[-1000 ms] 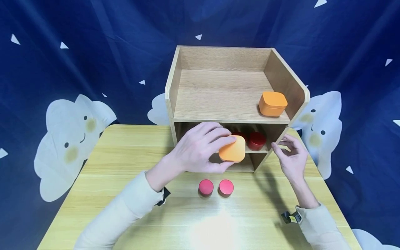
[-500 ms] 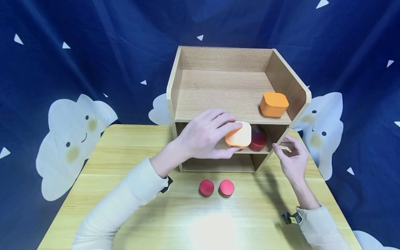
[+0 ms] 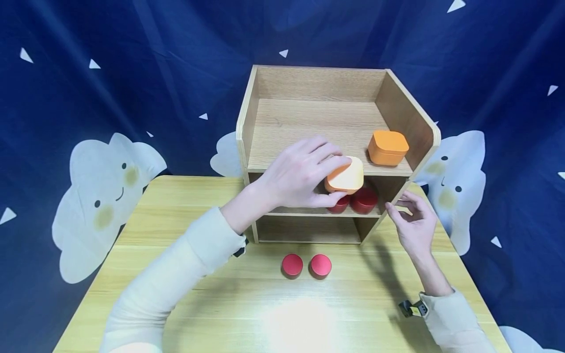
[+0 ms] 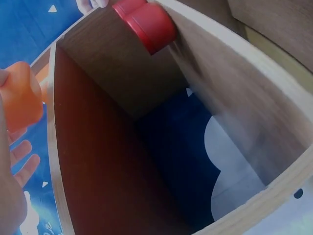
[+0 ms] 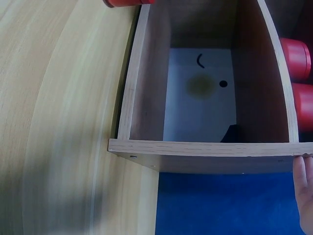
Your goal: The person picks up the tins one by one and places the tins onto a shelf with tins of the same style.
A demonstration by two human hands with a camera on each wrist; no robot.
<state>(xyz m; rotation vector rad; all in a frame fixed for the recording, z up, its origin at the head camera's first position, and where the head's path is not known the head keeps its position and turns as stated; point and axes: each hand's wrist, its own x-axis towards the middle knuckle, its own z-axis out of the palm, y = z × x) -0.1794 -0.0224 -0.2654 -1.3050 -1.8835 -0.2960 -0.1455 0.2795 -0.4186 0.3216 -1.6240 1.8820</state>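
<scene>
Aloft, orange box (image 3: 348,177), pinched in left hand (image 3: 304,172)

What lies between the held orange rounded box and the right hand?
In the head view, a red round tin and the wooden shelf's side panel appear between the orange box and right hand.

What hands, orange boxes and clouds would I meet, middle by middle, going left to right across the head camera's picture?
Big cloud, cloud sliver, left hand, held orange box, second orange box on the top shelf, right hand, farther cloud, bottom-right cloud.
</scene>
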